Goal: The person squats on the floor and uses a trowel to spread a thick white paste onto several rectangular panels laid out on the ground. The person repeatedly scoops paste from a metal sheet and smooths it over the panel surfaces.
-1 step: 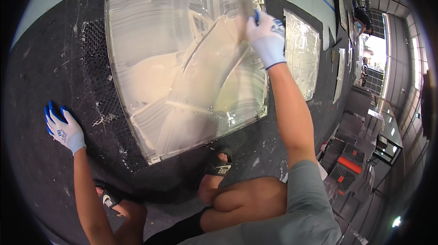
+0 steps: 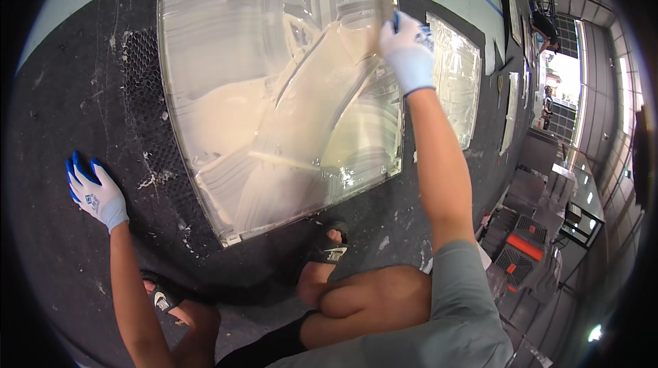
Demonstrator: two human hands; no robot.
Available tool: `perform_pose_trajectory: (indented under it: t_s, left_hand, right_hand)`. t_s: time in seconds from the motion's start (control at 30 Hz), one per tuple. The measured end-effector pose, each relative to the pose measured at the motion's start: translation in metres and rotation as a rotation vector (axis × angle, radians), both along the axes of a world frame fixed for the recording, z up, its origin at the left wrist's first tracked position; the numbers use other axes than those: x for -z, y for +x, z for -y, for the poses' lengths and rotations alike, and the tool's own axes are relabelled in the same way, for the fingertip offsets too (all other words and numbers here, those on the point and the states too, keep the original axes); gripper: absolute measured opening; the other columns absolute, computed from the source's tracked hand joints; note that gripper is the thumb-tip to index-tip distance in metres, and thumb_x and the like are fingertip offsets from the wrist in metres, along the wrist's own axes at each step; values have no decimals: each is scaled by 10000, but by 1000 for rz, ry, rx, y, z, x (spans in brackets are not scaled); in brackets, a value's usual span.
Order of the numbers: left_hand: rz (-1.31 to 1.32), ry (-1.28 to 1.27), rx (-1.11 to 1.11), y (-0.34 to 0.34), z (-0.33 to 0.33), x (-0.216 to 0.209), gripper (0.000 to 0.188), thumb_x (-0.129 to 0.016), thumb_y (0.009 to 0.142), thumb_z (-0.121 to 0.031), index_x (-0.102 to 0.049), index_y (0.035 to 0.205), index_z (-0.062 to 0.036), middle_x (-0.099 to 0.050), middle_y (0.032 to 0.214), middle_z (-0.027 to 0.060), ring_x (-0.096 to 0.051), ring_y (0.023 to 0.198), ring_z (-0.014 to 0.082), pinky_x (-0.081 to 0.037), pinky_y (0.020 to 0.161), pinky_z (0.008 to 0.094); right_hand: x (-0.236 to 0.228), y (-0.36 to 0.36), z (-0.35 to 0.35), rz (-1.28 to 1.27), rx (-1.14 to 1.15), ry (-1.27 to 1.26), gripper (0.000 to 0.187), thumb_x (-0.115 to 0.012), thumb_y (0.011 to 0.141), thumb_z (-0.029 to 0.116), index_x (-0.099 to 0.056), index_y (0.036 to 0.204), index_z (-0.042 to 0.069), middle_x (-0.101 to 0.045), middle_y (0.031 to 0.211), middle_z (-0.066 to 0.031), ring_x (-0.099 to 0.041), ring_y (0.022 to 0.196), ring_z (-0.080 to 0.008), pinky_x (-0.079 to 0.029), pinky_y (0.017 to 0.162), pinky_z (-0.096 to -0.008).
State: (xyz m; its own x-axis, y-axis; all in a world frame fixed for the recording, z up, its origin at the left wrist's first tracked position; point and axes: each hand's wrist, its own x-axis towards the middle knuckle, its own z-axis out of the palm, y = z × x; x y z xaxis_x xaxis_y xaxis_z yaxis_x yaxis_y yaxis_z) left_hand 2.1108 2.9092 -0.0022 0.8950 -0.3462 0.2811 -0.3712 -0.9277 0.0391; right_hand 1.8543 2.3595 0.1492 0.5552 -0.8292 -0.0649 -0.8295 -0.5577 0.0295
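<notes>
In a white glove with blue fingertips, my right hand (image 2: 410, 53) grips a flat, broad-bladed scraper (image 2: 384, 8), blurred by motion. Its blade is at the upper right corner of a large rectangular panel (image 2: 164, 63). Cream-coloured paste (image 2: 229, 118) covers the panel in overlapping streaks and curved ridges, thicker in the middle. My left hand (image 2: 96, 195), gloved alike, rests on the black mat left of the panel with its fingers spread and nothing in them.
Black honeycomb mesh (image 2: 147, 94) runs along the panel's left side. A second coated panel (image 2: 454, 83) lies to the right. My sandalled feet (image 2: 329, 248) are near the lower edge. Black-and-orange crates (image 2: 524, 248) stand far right, and another person (image 2: 545, 31) bends in the distance.
My right hand has shifted slightly right with the scraper, toward the panel's right edge. My left hand stays where it was.
</notes>
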Motion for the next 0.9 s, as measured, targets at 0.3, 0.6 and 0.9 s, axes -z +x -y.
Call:
perform_pose_trajectory:
  t_s: [0.3,0.6,0.9]
  left_hand:
    - [-20,7,-47,-3,7,-3,526,-524,1081,-357,-519,1565,-152,-471,1635,137,-457,1477,345,-295,1246,514]
    - [-32,-21,-45,-1,5,-2,523,-526,1081,-367,-526,1566,-175,-475,1634,123,-454,1471,366,-311,1236,527]
    - [-20,-33,-35,-1,5,-2,528,-522,1083,-375,-524,1567,-166,-459,1647,127,-444,1479,367,-297,1237,539]
  right_hand:
    - [24,11,26,-5,-133,-45,310,-594,959,324,-772,1032,81,-753,946,-226,-728,914,-412,-570,856,-495]
    - [26,17,35,-73,-40,-138,281,-606,964,301,-776,1035,89,-758,963,-219,-736,915,-415,-571,842,-500]
    - [13,-13,22,187,-402,-57,231,-688,960,177,-770,1162,103,-782,1038,-108,-683,970,-343,-549,873,-430]
